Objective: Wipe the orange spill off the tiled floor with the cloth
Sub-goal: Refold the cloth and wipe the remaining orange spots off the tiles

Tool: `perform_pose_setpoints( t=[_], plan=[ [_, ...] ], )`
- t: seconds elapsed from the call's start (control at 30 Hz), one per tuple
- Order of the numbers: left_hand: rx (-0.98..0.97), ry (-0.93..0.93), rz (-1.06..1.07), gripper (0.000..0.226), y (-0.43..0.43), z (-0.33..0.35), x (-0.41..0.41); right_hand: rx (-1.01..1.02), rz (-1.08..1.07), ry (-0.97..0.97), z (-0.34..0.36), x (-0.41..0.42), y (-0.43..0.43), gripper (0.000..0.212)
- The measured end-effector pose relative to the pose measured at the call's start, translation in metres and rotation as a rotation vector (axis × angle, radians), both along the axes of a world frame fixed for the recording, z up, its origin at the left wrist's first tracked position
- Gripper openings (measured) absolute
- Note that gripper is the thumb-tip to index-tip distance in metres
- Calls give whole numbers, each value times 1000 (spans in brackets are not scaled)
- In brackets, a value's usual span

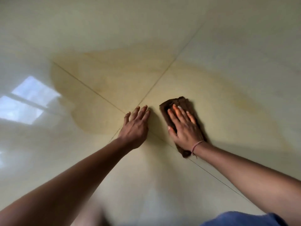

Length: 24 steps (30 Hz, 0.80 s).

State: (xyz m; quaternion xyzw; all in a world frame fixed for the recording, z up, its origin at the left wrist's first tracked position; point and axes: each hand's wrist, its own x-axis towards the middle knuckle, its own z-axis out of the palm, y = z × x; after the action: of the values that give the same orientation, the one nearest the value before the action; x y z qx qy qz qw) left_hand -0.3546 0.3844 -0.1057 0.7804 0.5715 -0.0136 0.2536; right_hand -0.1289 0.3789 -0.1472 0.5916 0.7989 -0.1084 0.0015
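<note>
head view, looking down at glossy cream tiled floor (228,38). two dark grout lines (162,75) cross just beyond the left fingertips. orange spill (114,75) lies as a thin pale-orange film spread across all four tiles around that crossing, reaching far left, up past the crossing and out toward the right side of the floor; its edges are faint and hard to trace on the right. brown cloth (182,103), folded into a long strip, lies flat on the floor inside the spill, just right of the crossing. right hand (184,124) rests palm down on the cloth, fingers extended and slightly spread, pressing rather than gripping; a thin cord bracelet (197,145) sits at that wrist. left hand (136,123) flat on the bare floor beside the cloth, released, fingers together, holding nothing, fingertips at the crossing. bright window reflection (29,98) on the tile at far left. blue fabric (241,219) at the bottom edge, blurred. nothing lies between cloth and the remaining film.
</note>
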Motion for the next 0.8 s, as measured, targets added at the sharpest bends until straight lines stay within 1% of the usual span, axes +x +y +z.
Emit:
perform_pose_setpoints(
  t=[0.07,0.1,0.13,0.17,0.23,0.27,0.37,0.4,0.43,0.5,0.53,0.57,0.6,0.63,0.7,0.73,0.77,0.8],
  plan=[
    [-1,14,-63,62,-4,1,26,27,-293,-38,1,35,4,69],
    [-5,13,-90,62,-4,1,40,30,-390,-38,2,45,-4,69],
    [-12,14,-118,62,-5,1,57,21,-417,-37,3,57,-23,68],
    [-11,14,-134,63,-6,-1,67,1,-367,-34,6,61,-44,68],
    [-8,11,-217,64,-9,-2,102,-10,-274,-56,8,95,-90,68],
    [-10,13,-251,66,-13,-3,117,-17,-307,-63,7,115,-100,68],
    [-5,19,-368,70,-25,-7,161,7,-704,-92,4,160,-99,69],
    [6,22,-404,72,-28,-8,174,10,-775,-95,3,162,-101,69],
    [16,24,-427,74,-31,-10,184,-8,-769,-107,3,160,-110,70],
    [30,24,-415,79,-35,-12,191,-21,-606,-115,4,152,-147,70],
    [20,27,-418,82,-38,-12,198,-42,-558,-108,7,163,-173,70],
    [15,40,-417,86,-38,-13,198,-49,-569,-101,9,178,-188,70],
    [11,56,-421,89,-39,-14,198,-45,-651,-102,9,194,-194,71],
    [12,66,-433,91,-40,-15,199,-41,-797,-112,9,209,-191,72],
    [27,62,-437,95,-39,-15,198,-35,-1079,-101,7,225,-158,75],
    [39,57,-438,96,-39,-16,199,-40,-1151,-88,7,223,-143,76],
    [47,58,-433,96,-38,-16,198,-51,-1135,-88,7,214,-135,76],
    [50,64,-430,96,-38,-16,199,-49,-1045,-99,8,204,-139,75]
  ],
)
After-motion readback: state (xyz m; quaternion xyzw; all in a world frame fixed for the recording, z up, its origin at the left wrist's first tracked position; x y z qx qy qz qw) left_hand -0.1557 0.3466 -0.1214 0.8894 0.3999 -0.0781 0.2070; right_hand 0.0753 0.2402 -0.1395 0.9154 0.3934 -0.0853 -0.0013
